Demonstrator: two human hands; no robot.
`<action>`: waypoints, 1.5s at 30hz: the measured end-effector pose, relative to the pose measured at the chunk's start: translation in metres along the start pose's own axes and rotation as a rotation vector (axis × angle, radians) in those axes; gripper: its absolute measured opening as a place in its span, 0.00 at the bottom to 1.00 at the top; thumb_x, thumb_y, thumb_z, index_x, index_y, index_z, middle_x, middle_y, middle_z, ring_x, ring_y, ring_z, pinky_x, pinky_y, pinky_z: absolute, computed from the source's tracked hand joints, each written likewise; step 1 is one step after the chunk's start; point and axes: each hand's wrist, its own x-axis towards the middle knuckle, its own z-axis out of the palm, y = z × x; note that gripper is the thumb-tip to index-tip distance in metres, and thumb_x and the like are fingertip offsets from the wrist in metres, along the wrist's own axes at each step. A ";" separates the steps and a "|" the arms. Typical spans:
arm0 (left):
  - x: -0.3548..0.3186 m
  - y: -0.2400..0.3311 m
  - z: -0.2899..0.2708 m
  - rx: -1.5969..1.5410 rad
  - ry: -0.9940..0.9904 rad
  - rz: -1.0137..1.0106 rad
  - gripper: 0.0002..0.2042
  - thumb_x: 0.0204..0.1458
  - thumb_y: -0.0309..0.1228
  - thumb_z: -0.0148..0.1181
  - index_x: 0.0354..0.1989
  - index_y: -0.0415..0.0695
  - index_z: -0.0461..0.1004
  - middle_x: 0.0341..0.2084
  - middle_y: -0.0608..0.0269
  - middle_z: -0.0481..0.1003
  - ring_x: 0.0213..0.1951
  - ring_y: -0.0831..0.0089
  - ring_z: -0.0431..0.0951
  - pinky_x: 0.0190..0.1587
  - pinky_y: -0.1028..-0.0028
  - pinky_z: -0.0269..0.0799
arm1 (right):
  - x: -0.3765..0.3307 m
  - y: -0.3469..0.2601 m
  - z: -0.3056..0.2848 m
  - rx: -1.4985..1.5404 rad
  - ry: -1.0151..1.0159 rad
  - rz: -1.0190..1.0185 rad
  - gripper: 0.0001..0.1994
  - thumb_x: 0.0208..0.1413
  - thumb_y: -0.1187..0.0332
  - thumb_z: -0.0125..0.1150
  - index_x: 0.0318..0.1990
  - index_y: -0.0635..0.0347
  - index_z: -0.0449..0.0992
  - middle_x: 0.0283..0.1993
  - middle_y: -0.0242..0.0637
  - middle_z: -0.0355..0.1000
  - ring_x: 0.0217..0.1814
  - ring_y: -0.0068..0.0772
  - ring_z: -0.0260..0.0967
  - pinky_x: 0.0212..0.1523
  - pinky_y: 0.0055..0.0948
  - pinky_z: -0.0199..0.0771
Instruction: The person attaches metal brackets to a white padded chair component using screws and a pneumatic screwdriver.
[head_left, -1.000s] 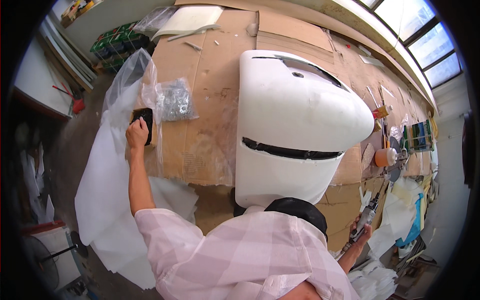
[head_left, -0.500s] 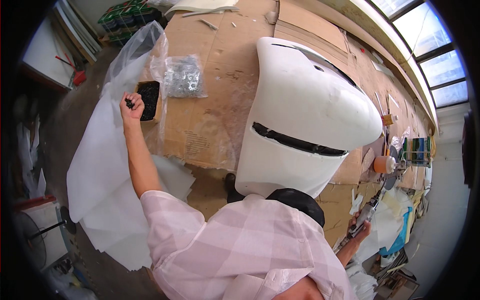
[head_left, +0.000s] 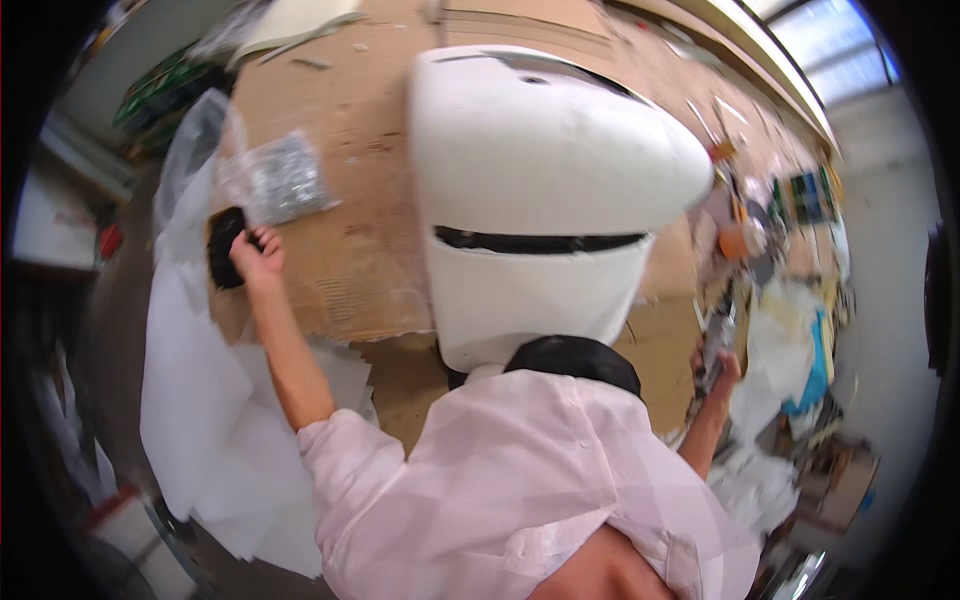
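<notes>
At cardboard's left edge, left hand (head_left: 256,262) curled round black pad (head_left: 224,246); right hand (head_left: 722,362) grips small obj.

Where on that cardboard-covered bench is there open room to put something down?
Bare cardboard lies between the clear bag of small parts and the big white shell. The far right end is crowded with clutter.

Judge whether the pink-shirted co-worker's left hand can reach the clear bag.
Probably yes: that hand rests on a black pad right beside the bag, with nothing lying between.
</notes>
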 end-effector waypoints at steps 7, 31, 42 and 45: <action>-0.056 -0.050 0.010 0.041 -0.277 -0.146 0.10 0.64 0.31 0.50 0.46 0.37 0.71 0.26 0.65 0.64 0.25 0.78 0.62 0.17 0.80 0.54 | 0.013 0.000 0.019 -0.037 -0.129 -0.014 0.34 0.37 0.57 0.62 0.51 0.72 0.68 0.36 0.41 0.72 0.25 0.31 0.71 0.26 0.25 0.71; -0.296 -0.463 0.178 0.244 -0.269 -0.539 0.14 0.58 0.27 0.60 0.48 0.30 0.71 0.28 0.67 0.68 0.27 0.81 0.65 0.22 0.83 0.59 | 0.074 -0.026 -0.048 -0.060 -0.788 0.392 0.35 0.39 0.61 0.66 0.57 0.66 0.65 0.35 0.41 0.72 0.26 0.27 0.71 0.26 0.23 0.73; -0.306 -0.502 0.202 0.522 -0.414 -0.426 0.13 0.59 0.34 0.61 0.39 0.33 0.74 0.24 0.68 0.67 0.23 0.84 0.63 0.18 0.85 0.53 | 0.065 -0.032 -0.047 -0.249 -0.687 0.315 0.40 0.45 0.62 0.69 0.66 0.60 0.58 0.39 0.36 0.70 0.36 0.23 0.69 0.32 0.22 0.71; -0.305 -0.499 0.202 0.568 -0.402 -0.434 0.13 0.60 0.34 0.60 0.37 0.34 0.75 0.24 0.69 0.67 0.22 0.84 0.62 0.18 0.85 0.53 | 0.064 -0.032 -0.046 -0.303 -0.708 0.306 0.39 0.46 0.63 0.69 0.66 0.61 0.59 0.43 0.36 0.67 0.38 0.24 0.67 0.35 0.23 0.70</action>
